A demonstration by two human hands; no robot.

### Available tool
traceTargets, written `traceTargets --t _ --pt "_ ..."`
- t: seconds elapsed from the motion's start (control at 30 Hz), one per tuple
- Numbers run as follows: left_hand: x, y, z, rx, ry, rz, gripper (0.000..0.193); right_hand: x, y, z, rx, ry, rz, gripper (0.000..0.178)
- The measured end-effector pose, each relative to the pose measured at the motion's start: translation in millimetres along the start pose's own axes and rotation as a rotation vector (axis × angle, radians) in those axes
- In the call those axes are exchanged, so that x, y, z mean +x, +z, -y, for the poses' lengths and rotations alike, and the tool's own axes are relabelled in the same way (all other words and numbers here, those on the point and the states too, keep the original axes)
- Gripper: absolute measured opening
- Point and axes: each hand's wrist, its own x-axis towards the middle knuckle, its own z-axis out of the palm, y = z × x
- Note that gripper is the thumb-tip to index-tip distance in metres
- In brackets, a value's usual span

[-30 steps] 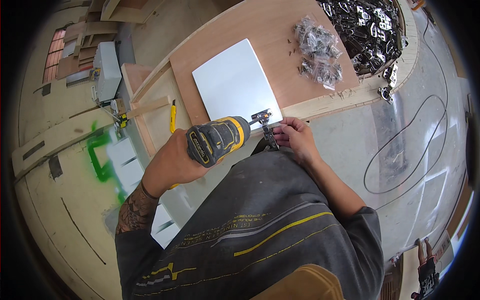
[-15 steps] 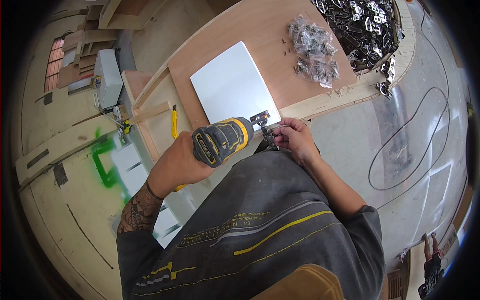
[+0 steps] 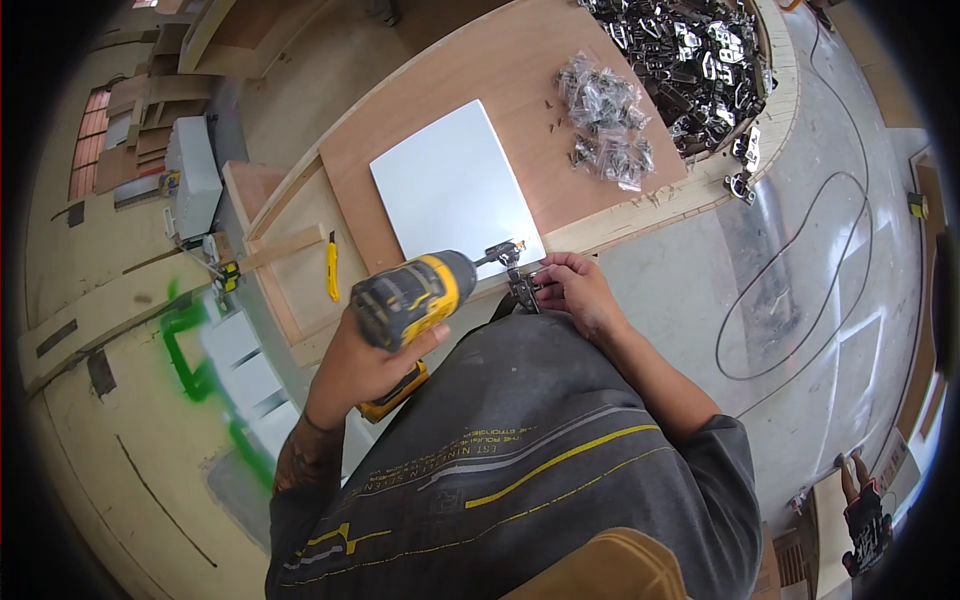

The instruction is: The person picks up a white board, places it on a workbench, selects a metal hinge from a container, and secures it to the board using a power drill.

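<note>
A yellow and black cordless drill is gripped in my left hand, its body tilted and its thin bit reaching right. The bit's tip is close to a metal cabinet hinge at the near right corner of a white panel; whether they touch I cannot tell. The hinge's cup end lies on the panel, while its arm hangs over the edge towards my shirt. My right hand has its fingers closed on that arm, with the thumb partly hidden.
Bags of screws lie on the brown board, a few loose screws beside them. Beyond is a pile of metal hinges. A yellow utility knife rests at left. On the floor a cable loops at right.
The drill has tipped over and drawn back to the left, so its bit and battery now show. My right hand stays at the hinge. The whole view has shifted slightly.
</note>
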Motion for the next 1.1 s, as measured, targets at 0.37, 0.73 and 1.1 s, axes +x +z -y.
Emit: traceTargets --t 0.37,0.73,1.1 --pt "-27.8 -70.0 148.6 -0.545 0.163 -0.787 0.031 17.1 24.5 84.4 -1.183 -1.067 -0.463 0.025" --pt "14.3 -72.2 240.7 -0.658 0.264 -1.226 0.031 86.5 1.0 118.8 -1.603 -1.151 -0.623 0.008" --pt "90.6 -56.6 333.4 -0.791 0.385 -1.168 0.038 102.5 21.1 111.6 -1.687 -1.095 -0.733 0.026"
